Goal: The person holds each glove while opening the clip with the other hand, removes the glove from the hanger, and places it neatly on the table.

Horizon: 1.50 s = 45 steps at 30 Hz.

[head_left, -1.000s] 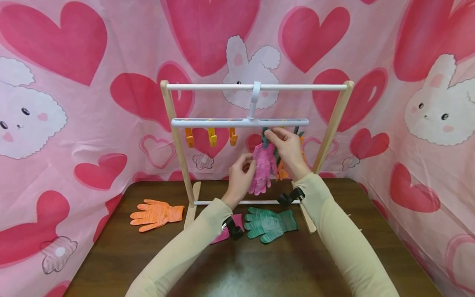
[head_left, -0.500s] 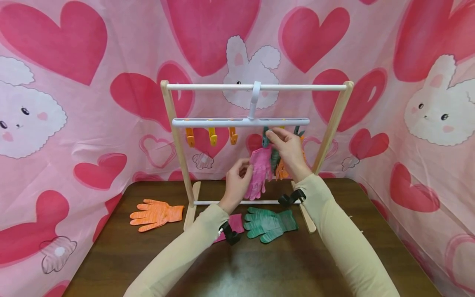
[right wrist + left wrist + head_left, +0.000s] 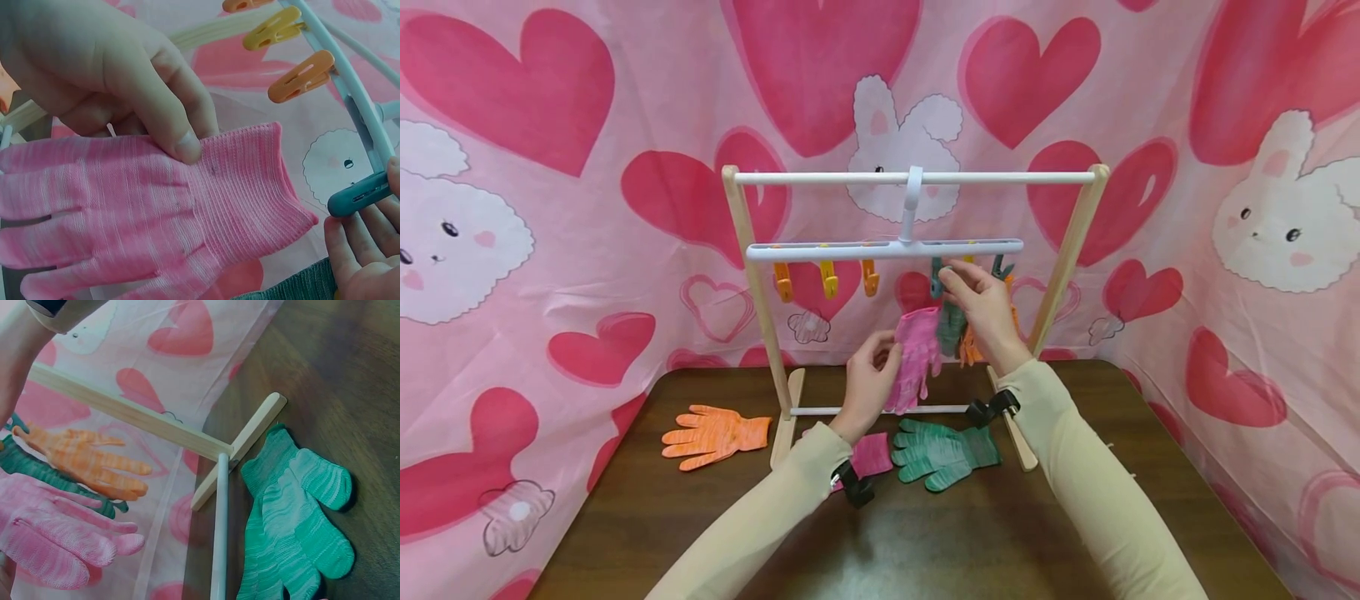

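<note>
My left hand (image 3: 870, 375) pinches a pink knit glove (image 3: 916, 354) by its side, thumb near the cuff, as the right wrist view shows. The glove's fingers point down, and its cuff is a little below and left of a teal clothespin (image 3: 359, 195). That clothespin hangs from a white clip hanger (image 3: 842, 251). My right hand (image 3: 983, 304) pinches it between thumb and fingers. Behind the right hand hang a green glove (image 3: 952, 329) and an orange glove (image 3: 972, 346), both partly hidden.
The hanger hooks over the top bar (image 3: 820, 177) of a wooden stand. Orange and yellow clothespins (image 3: 829, 279) hang bare on its left half. On the table lie an orange glove (image 3: 718, 437), a green glove (image 3: 943, 456) and a darker pink glove (image 3: 872, 454), partly behind the left forearm.
The pink glove has come away from the teal clothespin, moving down and left with my left hand. My right hand has stayed at the clothespin.
</note>
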{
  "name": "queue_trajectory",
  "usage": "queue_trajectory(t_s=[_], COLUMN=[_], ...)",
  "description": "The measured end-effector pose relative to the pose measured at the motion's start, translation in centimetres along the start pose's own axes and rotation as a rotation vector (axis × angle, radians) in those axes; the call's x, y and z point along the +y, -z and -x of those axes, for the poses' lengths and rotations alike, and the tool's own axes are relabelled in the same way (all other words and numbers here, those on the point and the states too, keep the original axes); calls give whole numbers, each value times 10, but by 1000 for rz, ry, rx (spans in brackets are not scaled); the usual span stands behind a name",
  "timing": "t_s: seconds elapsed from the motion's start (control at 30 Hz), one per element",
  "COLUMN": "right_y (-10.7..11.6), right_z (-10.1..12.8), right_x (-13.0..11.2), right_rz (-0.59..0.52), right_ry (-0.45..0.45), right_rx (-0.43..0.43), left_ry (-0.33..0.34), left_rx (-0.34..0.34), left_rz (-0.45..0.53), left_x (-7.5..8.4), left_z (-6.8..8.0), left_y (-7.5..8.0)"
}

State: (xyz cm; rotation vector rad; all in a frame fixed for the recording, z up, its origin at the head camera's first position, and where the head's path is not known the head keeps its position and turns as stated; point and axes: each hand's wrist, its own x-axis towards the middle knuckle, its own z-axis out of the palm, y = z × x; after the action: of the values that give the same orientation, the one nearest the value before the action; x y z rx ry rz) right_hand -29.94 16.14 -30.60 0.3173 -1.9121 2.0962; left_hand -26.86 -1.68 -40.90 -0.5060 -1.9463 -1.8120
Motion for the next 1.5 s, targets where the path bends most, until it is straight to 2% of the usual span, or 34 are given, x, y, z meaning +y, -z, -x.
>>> queue_trajectory(t_s=[0.23,0.6,0.77,1.0,1.2,1.33,1.5], right_y=[2,10,16,25,32,37,43], right_z=[6,17,24,38,52,62,74], right_x=[0,13,19,21,26,29,35], right_rz=[12,8,11,58,94,155,240], right_ry=[11,24,23,-7,-36,-35,-41], right_rx=[-39,-137,-146,-164,-191,-202,-214], left_ry=[-19,9,17,-19,9,18,-5], left_rx=[9,-5,-19,-40,-53,-55,-46], left_rz=[14,-5,4,-10,-15,-6,-14], left_x=[-2,-4,-2,2,2,3,5], left_z=[5,16,21,28,33,38,43], left_y=[4,10,12,19,25,29,33])
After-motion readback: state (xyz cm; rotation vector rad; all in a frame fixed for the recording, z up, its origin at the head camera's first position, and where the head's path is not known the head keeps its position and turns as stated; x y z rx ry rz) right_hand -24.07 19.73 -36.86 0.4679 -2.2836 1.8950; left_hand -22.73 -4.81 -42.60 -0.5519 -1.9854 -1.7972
